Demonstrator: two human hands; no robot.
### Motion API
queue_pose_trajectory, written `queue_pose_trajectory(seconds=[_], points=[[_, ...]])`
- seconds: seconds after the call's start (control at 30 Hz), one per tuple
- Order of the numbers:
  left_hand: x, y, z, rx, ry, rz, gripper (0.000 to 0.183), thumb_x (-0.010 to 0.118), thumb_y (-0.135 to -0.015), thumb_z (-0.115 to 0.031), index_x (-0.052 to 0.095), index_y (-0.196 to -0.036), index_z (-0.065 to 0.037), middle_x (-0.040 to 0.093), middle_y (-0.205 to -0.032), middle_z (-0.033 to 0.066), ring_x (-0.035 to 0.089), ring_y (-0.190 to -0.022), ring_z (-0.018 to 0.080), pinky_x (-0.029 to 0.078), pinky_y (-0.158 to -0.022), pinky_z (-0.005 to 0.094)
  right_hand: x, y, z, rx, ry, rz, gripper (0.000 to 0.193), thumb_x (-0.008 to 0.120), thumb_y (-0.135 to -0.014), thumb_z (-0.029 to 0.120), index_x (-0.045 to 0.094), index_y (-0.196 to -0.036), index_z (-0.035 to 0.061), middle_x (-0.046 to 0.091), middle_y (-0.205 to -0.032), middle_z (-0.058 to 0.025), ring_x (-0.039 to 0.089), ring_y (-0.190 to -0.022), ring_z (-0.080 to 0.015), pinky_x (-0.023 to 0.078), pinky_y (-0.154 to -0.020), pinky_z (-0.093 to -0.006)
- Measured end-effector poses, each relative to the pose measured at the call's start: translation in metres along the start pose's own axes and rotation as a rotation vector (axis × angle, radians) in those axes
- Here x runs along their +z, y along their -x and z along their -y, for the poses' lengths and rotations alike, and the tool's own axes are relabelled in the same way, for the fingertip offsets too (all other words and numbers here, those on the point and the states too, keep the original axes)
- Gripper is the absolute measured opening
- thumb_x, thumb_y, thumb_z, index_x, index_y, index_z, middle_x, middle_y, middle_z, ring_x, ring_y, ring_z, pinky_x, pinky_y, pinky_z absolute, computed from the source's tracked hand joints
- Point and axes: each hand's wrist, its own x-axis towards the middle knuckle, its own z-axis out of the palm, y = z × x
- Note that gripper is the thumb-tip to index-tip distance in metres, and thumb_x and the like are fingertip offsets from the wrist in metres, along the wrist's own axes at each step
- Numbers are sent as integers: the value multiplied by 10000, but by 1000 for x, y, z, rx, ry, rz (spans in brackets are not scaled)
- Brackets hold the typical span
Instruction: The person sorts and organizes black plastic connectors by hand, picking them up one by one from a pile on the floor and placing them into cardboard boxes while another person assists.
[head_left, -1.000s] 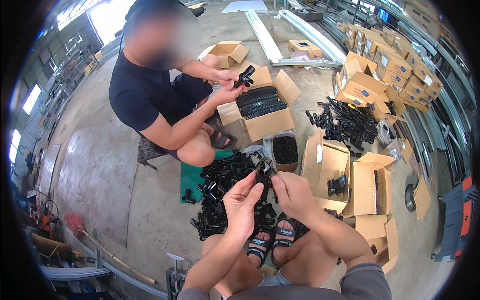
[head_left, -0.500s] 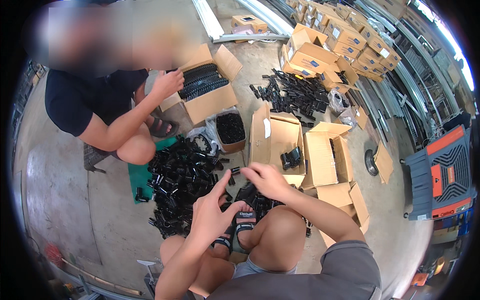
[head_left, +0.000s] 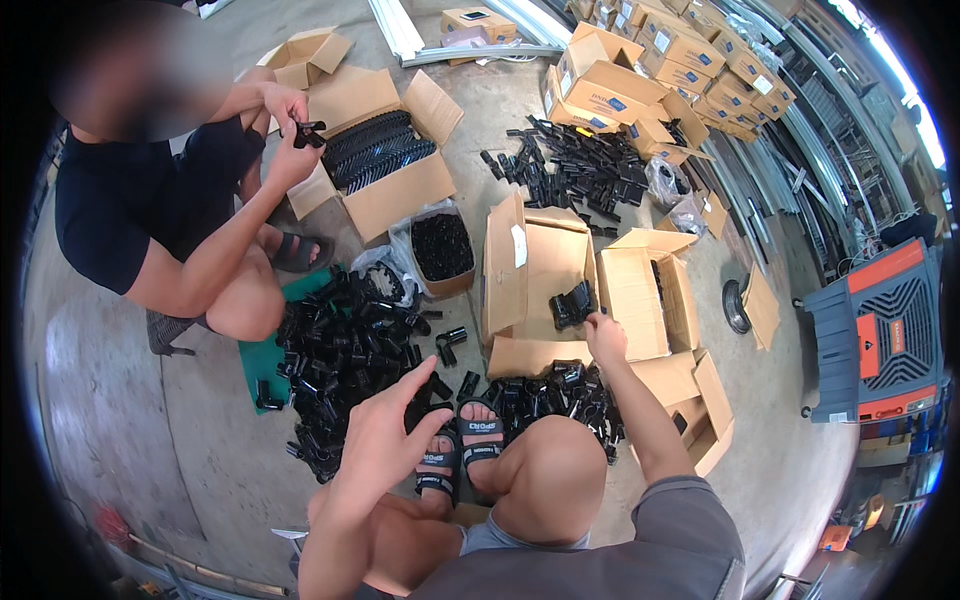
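Observation:
My left hand [head_left: 385,435] is held above my feet, thumb and forefinger spread, with nothing between them. Beyond it lies a large heap of black plastic fittings [head_left: 340,350], and a few loose ones lie near its fingertips. My right hand [head_left: 607,340] reaches over the open cardboard box [head_left: 545,255] in front of me. Its closed fingertips are on a small black fitting, partly hidden, beside a cluster of black fittings [head_left: 571,306] inside that box. A smaller pile of black fittings [head_left: 555,400] lies between my feet and the box.
On the left a seated co-worker holds a black part [head_left: 303,133] beside a carton of black ribbed parts [head_left: 375,155]. A box of small black pieces [head_left: 442,247] stands nearby. Another open carton [head_left: 650,295] is at right, before a grey-orange wheeled unit [head_left: 880,340]. Stacked cartons [head_left: 685,50] stand behind.
My right hand has moved away from my left, to the right and out over the box. My left hand has drawn slightly left. The co-worker's hands have left the carton.

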Motion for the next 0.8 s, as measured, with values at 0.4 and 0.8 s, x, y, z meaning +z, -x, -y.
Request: queue_pose_trajectory(seconds=[0.4,0.8], points=[[3,-4,7,78,-12,-70,610,790,-822,-193,582,-1386,-86,707,-1147,214,706,-999,367,569,-827,400,61,-11,-21,-16,227,-147,258,708,-891,273,566,-1052,129,664,-1022,-75,663,-986,-294,584,-757,-481],[4,-3,0,55,-54,28,630,793,-822,-118,558,-1404,-67,692,-1196,217,692,-1110,319,552,-936,374,46,-17,8,67,-26,-192,183,691,-899,281,715,-986,122,674,-1024,-97,662,-953,-315,526,-797,-438]])
